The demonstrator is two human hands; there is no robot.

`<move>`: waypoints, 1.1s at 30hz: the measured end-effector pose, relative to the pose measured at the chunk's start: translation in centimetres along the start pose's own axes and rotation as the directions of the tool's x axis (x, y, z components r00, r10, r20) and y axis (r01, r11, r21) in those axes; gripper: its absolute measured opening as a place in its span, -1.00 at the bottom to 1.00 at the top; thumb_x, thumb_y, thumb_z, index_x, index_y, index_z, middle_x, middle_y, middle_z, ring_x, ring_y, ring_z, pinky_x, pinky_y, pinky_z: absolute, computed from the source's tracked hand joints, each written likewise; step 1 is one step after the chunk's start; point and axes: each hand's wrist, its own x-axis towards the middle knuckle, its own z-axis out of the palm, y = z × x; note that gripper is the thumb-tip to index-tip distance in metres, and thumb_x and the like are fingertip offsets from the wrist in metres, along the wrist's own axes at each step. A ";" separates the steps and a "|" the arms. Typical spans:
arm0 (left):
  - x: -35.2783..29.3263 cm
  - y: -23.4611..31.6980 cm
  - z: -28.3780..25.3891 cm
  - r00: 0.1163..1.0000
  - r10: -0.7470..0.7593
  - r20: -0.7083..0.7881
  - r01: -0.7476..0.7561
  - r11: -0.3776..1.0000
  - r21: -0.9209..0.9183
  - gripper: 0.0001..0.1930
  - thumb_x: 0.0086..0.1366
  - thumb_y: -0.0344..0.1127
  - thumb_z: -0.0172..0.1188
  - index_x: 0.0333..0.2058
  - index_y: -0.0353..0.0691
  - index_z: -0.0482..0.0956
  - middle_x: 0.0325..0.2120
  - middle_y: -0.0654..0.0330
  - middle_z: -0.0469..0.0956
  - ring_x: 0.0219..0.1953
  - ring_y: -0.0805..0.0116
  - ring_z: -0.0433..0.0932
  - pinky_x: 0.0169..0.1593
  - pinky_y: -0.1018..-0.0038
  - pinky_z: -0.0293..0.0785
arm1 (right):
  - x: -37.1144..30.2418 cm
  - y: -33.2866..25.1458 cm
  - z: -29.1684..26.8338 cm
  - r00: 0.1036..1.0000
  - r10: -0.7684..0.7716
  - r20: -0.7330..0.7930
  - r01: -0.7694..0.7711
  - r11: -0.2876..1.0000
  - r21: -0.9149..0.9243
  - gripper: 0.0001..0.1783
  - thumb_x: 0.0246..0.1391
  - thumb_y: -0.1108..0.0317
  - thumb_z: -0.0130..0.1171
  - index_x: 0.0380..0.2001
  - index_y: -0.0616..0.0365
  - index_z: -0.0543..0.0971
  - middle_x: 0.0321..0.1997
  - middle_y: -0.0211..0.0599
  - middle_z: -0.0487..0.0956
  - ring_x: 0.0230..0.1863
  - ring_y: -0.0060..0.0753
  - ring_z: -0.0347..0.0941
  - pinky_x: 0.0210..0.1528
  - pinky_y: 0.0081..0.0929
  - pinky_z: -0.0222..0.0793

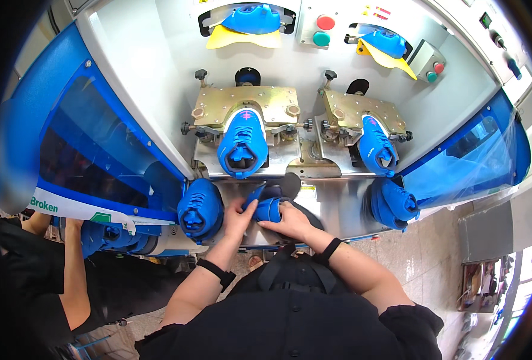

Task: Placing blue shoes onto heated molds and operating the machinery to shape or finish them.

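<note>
Between my hands is a blue shoe upper (269, 210), low over the metal ledge at the front of the machine. My right hand (292, 222) is closed around its rounded blue end. My left hand (239, 217), slightly blurred, pinches a blue edge on the other side. Dark rounded shapes lie just beyond the fingers; I cannot make out what they are. Left of my left hand stands a blue laced shoe upper (200, 210). Two more blue uppers, one left (242, 144) and one right (377, 146), sit toe-first in the machine's brass-coloured clamps.
More blue uppers (393, 204) rest at the ledge's right end. Yellow-and-blue parts (245, 27) hang on the back wall beside red and green buttons (323, 30). Blue-framed side panels flank the machine. At the left, another person's arm (75, 270) reaches toward blue shoes.
</note>
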 end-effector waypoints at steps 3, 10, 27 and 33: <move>-1.6 -1.5 1.1 0.991 0.110 0.070 -0.108 0.994 -0.025 -0.42 0.02 0.05 0.50 -0.17 -0.26 0.52 -0.27 0.01 0.47 -0.22 0.17 0.52 -0.08 0.33 0.48 | 0.4 1.1 -1.0 0.982 0.072 0.176 -0.079 0.996 0.034 -0.44 -0.15 -0.15 0.39 -0.20 0.06 0.69 -0.14 -0.10 0.59 -0.07 -0.02 0.55 -0.02 -0.17 0.44; -2.3 0.3 0.4 0.865 -0.061 0.498 0.247 0.916 -0.317 -0.69 0.31 -0.07 0.31 -0.28 -0.11 0.40 -0.44 0.30 0.48 -0.43 0.58 0.41 -0.41 0.54 0.47 | -4.0 7.1 -2.6 0.914 -0.350 -0.206 0.378 0.919 0.113 -0.70 -0.13 0.36 0.39 -0.24 0.14 0.65 -0.21 -0.17 0.59 -0.09 -0.06 0.50 -0.09 -0.23 0.44; -1.3 0.1 -1.5 0.938 0.034 0.345 0.041 0.977 -0.207 -0.61 0.32 -0.09 0.28 -0.03 -0.21 0.48 -0.21 0.20 0.57 -0.21 0.44 0.57 -0.23 0.51 0.50 | -1.2 1.6 -10.5 0.738 -0.323 -0.592 0.327 0.939 -0.104 -0.69 0.11 0.29 0.26 -0.59 0.16 0.41 -0.53 -0.20 0.42 -0.54 -0.16 0.42 -0.48 -0.27 0.31; -2.5 3.8 -6.1 0.978 0.156 0.141 -0.077 0.890 -0.450 -0.80 0.37 -0.27 0.23 -0.15 -0.24 0.53 -0.29 0.21 0.63 -0.27 0.48 0.63 -0.25 0.57 0.52 | 1.8 -9.2 -11.8 0.606 -0.628 -0.488 0.626 0.755 -0.195 -0.89 0.11 0.40 0.23 -0.27 0.12 0.58 -0.26 -0.22 0.57 -0.31 -0.11 0.55 -0.33 -0.30 0.46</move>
